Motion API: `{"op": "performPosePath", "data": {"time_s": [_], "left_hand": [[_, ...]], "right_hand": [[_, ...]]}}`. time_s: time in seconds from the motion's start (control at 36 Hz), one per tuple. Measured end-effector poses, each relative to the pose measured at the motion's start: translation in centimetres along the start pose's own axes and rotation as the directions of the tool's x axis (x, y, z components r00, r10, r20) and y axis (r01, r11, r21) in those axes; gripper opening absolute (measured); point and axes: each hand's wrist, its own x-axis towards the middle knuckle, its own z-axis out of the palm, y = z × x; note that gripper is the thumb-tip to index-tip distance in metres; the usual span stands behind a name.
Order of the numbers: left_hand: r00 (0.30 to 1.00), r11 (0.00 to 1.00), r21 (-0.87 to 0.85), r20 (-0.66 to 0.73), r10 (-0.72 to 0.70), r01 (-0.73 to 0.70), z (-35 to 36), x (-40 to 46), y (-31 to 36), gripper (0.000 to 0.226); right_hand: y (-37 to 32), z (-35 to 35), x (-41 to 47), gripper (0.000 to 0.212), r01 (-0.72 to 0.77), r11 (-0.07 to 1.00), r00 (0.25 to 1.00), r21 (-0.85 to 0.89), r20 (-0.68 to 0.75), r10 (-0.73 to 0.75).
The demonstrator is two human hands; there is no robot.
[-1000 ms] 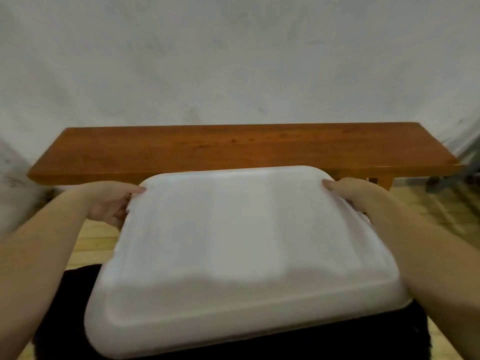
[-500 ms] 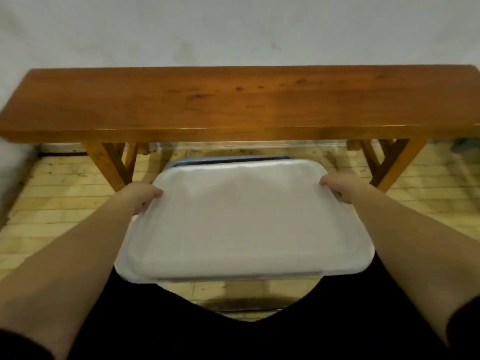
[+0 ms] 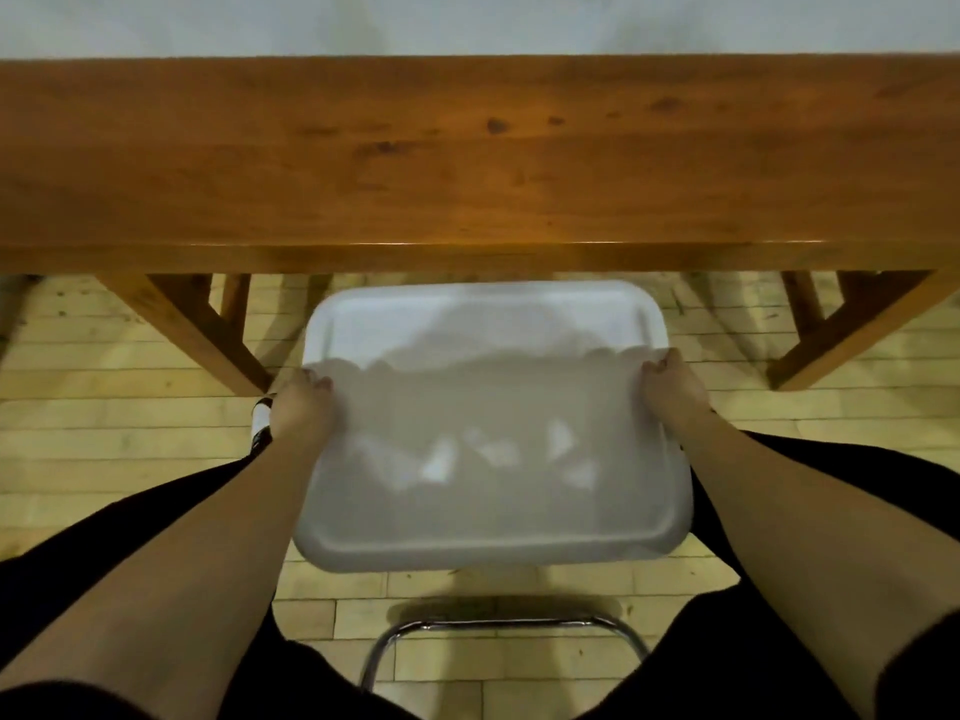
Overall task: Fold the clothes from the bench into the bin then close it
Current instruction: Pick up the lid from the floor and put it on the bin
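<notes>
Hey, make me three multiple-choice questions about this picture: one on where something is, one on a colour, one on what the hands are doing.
1. Where is the lid?
A. on top of the bench
B. low, in front of the bench, between the person's legs
C. behind the bench

2. What colour is the lid?
A. white
B. red
C. black

3. How is the lid held?
A. one hand only
B. left hand and right hand gripping opposite edges
C. untouched

Answers: 1 B, floorboards surround it below the bench's front edge. 2 A, it looks plain white. 3 B, fingers curl over both side edges.
</notes>
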Motion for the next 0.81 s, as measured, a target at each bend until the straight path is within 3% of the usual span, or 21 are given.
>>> {"op": "performPosePath", "data": {"time_s": [0.11, 0.25, 0.33, 0.42, 0.5, 0.64, 0.81], "left_hand": [[0.996, 0.995, 0.084, -0.066, 0.064, -0.059, 1.0, 1.5, -1.5, 0.032], [0.999, 0.995, -0.090, -0.021, 0.046, -0.047, 2.3, 2.0, -2.8, 0.034], [0.998, 0.985, -0.173, -0.055, 0.013, -0.022, 2.8, 2.2, -3.2, 0.035], [0.997, 0.972, -0.235, -0.070, -0.033, 0.016, 3.0, 2.2, -3.3, 0.031], [0.999, 0.975, -0.221, -0.032, -0.024, 0.017, 2.9, 2.5, -3.3, 0.031], [0.991, 0.968, -0.234, -0.069, -0.113, 0.094, 3.2, 1.9, -3.4, 0.042], [0.993, 0.979, -0.195, -0.093, -0.078, 0.059, 3.8, 2.1, -4.0, 0.049]], "right_hand": [[0.6, 1.3, 0.6, 0.042, 0.001, 1.000, 0.998, 0.022, 0.058, -0.003], [0.9, 2.1, 0.9, 0.048, 0.019, 0.999, 0.998, 0.036, 0.053, -0.021], [1.1, 2.2, 1.1, 0.040, 0.025, 0.999, 0.999, 0.041, 0.046, -0.027], [1.4, 2.3, 0.8, 0.048, 0.009, 0.994, 0.999, 0.113, 0.038, -0.013], [1.7, 2.6, 0.5, 0.057, -0.011, 0.986, 1.000, 0.167, 0.015, 0.008], [1.6, 2.8, 0.0, 0.047, -0.049, 0.974, 0.999, 0.219, 0.001, 0.050], [1.7, 2.3, 0.6, 0.054, -0.065, 0.970, 0.997, 0.233, 0.059, 0.053]]}}
